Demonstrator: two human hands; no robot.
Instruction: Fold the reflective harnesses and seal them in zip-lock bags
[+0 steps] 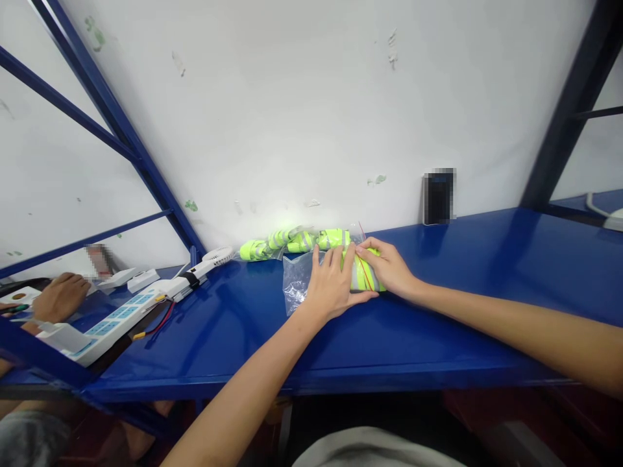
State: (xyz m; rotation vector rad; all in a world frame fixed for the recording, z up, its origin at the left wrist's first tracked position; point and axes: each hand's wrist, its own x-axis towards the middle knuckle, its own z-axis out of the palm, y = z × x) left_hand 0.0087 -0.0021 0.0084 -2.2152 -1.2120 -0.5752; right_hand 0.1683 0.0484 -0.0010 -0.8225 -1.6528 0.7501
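A rolled neon-yellow reflective vest point(361, 277) with grey stripes lies on the blue table, at the mouth of a clear zip bag point(296, 285). The bag's red seal line crosses over the vest. My left hand point(331, 282) rests on the bag and the vest's left side, its fingers spread and the thumb along the near edge. From the right, my right hand point(387, 264) has its fingers closed round the vest's far right end. How much of the vest sits inside the bag is partly hidden by my hands.
Several bagged yellow vests point(292, 241) lie along the wall behind my hands. To the left are a white fan point(217, 256), a power strip point(121, 318) and a red-black cable point(160, 322). Another person's hand point(61, 297) is beyond the blue frame. A dark phone-like object point(439, 198) leans on the wall.
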